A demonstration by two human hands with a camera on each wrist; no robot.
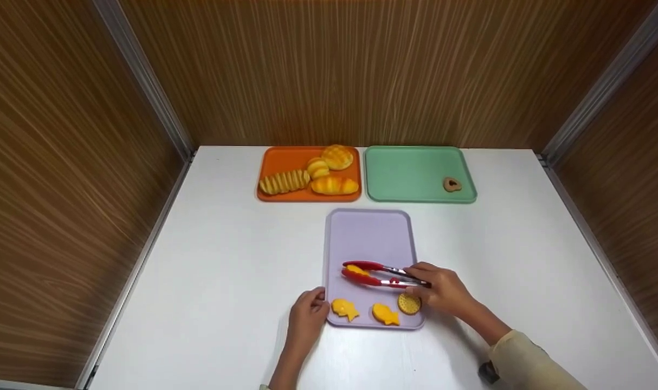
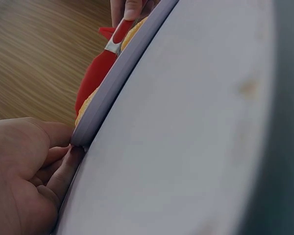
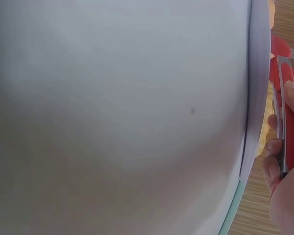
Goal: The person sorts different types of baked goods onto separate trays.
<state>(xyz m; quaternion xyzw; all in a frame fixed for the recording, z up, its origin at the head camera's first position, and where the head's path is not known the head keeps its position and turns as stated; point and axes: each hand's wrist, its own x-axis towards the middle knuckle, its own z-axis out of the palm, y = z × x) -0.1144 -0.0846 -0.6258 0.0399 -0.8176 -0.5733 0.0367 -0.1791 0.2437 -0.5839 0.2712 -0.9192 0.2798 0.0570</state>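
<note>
My right hand (image 1: pixel 443 290) grips a pair of red tongs (image 1: pixel 364 279) by the handles, over the middle of the lilac tray (image 1: pixel 369 233). Between the red tong heads sits a yellow piece (image 1: pixel 357 269), partly hidden by them. Two yellow fish-shaped pieces (image 1: pixel 345 309) and a round yellow biscuit (image 1: pixel 409 303) lie along the tray's near end, the biscuit just under my right hand. At the tray's left edge, my left hand (image 1: pixel 307 317) holds the rim between thumb and fingers; the left wrist view shows these fingertips (image 2: pixel 71 156) right at the tray's corner.
Behind the lilac tray, an orange tray (image 1: pixel 294 154) bears several toy breads, among them a croissant (image 1: pixel 334 186) and a ridged long loaf (image 1: pixel 284 182). Beside it, a green tray (image 1: pixel 410 170) holds a small brown heart-shaped biscuit (image 1: pixel 452 184). Wood-patterned panels enclose the white table (image 1: pixel 226 260).
</note>
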